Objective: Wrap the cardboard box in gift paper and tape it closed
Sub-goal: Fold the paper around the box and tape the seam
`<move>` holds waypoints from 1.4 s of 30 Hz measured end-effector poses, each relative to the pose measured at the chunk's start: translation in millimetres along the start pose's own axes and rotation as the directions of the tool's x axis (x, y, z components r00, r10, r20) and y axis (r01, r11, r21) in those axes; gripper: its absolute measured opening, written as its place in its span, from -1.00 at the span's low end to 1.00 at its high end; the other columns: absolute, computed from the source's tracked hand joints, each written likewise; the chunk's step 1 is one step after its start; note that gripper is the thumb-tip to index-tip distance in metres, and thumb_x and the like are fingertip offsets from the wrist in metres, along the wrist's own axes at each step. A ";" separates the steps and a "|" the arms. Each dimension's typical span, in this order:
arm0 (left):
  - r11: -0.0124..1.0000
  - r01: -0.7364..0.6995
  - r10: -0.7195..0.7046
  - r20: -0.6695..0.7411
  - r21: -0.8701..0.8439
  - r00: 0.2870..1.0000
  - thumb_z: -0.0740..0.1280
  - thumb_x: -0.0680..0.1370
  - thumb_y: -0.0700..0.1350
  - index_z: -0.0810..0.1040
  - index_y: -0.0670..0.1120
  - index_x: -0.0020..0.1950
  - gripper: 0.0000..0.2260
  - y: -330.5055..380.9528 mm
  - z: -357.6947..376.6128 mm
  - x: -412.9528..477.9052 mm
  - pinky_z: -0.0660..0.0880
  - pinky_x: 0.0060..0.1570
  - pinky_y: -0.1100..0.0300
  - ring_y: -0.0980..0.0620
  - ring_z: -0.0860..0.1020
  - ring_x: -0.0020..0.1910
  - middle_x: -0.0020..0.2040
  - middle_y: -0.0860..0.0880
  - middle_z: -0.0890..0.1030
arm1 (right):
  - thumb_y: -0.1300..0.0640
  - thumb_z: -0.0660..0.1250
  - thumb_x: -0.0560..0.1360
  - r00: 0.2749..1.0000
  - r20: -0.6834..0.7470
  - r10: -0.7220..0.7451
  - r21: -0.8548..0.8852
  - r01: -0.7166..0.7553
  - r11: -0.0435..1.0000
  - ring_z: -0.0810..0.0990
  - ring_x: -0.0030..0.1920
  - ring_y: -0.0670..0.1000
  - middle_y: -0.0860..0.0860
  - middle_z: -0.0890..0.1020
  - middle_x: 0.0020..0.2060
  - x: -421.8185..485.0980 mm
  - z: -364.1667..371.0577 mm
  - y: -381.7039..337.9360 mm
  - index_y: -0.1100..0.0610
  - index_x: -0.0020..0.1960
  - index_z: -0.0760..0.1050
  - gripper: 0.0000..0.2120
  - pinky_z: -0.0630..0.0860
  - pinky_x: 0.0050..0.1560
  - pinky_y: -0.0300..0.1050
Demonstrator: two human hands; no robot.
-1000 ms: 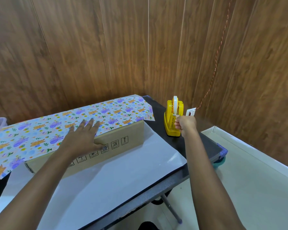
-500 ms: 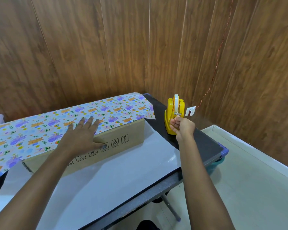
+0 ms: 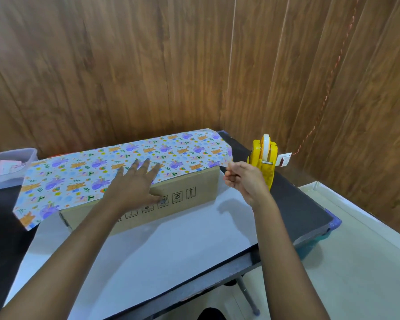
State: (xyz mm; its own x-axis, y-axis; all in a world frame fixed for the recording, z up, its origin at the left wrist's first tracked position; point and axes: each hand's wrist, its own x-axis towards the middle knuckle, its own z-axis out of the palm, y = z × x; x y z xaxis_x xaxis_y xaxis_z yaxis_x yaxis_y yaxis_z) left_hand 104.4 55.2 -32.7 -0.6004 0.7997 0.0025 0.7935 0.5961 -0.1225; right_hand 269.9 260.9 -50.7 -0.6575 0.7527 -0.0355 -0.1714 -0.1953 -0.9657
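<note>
Long cardboard box (image 3: 207,183) (animal-print gift paper (image 3: 79,172) atop)

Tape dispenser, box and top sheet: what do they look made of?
The tape dispenser is likely hard plastic: a glossy yellow moulded shell. The box looks like cardboard: matte brown with printed handling symbols. The top sheet seems to be thin paper: a printed pattern, lying flat with crisp edges.
</note>
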 end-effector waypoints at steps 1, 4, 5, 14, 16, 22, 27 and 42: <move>1.000 -0.011 0.011 -0.002 -0.002 1.000 0.20 0.49 0.31 -0.24 0.16 0.52 -0.20 -0.2 -0.2 -0.5 -0.05 0.46 -0.13 -0.09 -0.15 0.53 0.56 -0.04 -0.19 | 0.20 0.25 0.57 0.997 0.079 0.013 -0.085 -0.006 0.996 0.51 -0.39 -0.01 0.09 0.51 -0.37 -3.3 9.7 -7.1 0.23 -0.21 0.47 -0.80 0.50 -0.38 -0.25; 0.999 -0.054 0.054 -0.006 -0.007 0.999 0.21 0.50 0.28 -0.25 0.32 0.46 -0.27 0.3 -1.7 -2.7 -0.02 0.44 -0.20 -0.14 -0.12 0.53 0.56 0.01 -0.18 | 0.19 0.28 0.56 0.975 0.204 0.091 -0.284 -0.030 0.958 0.50 -0.50 -0.07 0.07 0.50 -0.41 -13.2 34.7 -20.6 0.23 -0.23 0.49 -0.80 0.45 -0.45 -0.28; 0.998 -0.065 0.065 -0.009 -0.014 0.998 0.21 0.50 0.27 -0.25 0.35 0.45 -0.28 0.5 -2.5 -3.2 -0.01 0.44 -0.22 -0.15 -0.11 0.53 0.56 0.04 -0.17 | 0.19 0.29 0.56 0.971 0.214 0.107 -0.338 -0.029 0.941 0.48 -0.53 -0.08 0.06 0.50 -0.43 -15.4 42.5 -24.1 0.22 -0.24 0.48 -0.79 0.42 -0.47 -0.29; 0.993 -0.070 0.071 0.003 -0.093 0.997 0.26 0.50 0.24 -0.08 0.16 0.54 -0.26 -2.1 -9.6 -4.7 -0.01 0.43 -0.24 -0.15 -0.08 0.53 0.56 0.06 -0.10 | 0.22 0.31 0.51 0.929 0.242 0.280 -0.580 -0.093 0.809 0.37 -0.65 -0.07 0.03 0.46 -0.58 -30.0 112.6 -25.6 0.21 -0.34 0.48 -0.75 0.25 -0.57 -0.27; 0.989 -0.061 0.066 0.033 -0.133 0.997 0.29 0.49 0.21 -0.08 0.03 0.56 -0.21 -5.4 -12.5 -4.5 -0.03 0.45 -0.19 -0.10 -0.10 0.53 0.56 0.05 -0.11 | 0.23 0.30 0.51 0.922 0.232 0.309 -0.596 -0.116 0.795 0.35 -0.69 -0.07 0.00 0.44 -0.65 -33.5 124.3 -22.0 0.22 -0.34 0.47 -0.75 0.23 -0.59 -0.29; 0.977 -0.100 0.108 0.032 -0.189 0.994 0.32 0.50 0.16 -0.09 -0.03 0.56 -0.19 -14.6 -6.2 -2.9 -0.10 0.46 -0.09 -0.03 -0.16 0.53 0.56 0.06 -0.14 | 0.29 0.26 0.49 0.930 0.159 0.331 -0.620 -0.167 0.767 0.29 -0.72 -0.07 0.01 0.39 -0.72 -39.5 145.1 -21.4 0.25 -0.36 0.46 -0.76 0.18 -0.59 -0.37; 0.969 -0.112 0.118 0.015 -0.221 0.993 0.33 0.49 0.15 0.00 -0.03 0.56 -0.23 -16.0 -1.7 -1.4 -0.13 0.46 -0.07 -0.02 -0.16 0.53 0.56 0.06 -0.13 | 0.29 0.23 0.48 0.925 0.113 0.364 -0.694 -0.189 0.695 0.28 -0.74 -0.08 0.00 0.37 -0.74 -43.6 156.5 -24.8 0.24 -0.39 0.43 -0.74 0.20 -0.58 -0.37; 0.963 -0.101 0.107 0.009 -0.248 0.994 0.35 0.48 0.14 0.12 -0.01 0.54 -0.28 -16.4 -0.1 1.9 -0.16 0.45 -0.07 0.00 -0.16 0.53 0.56 0.08 -0.11 | 0.34 0.27 0.52 0.939 0.116 0.325 -0.732 -0.141 0.667 0.23 -0.81 -0.10 0.01 0.31 -0.80 -50.3 161.5 -31.7 0.25 -0.34 0.37 -0.73 0.24 -0.64 -0.47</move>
State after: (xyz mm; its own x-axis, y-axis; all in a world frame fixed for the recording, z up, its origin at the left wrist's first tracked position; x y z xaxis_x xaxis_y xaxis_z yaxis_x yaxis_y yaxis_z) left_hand 90.3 47.0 -30.6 -0.5129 0.8582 -0.0194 0.8501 0.5109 0.1278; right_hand 190.0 127.7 23.3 -0.7576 0.5705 -0.3171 0.5151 0.2241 -0.8273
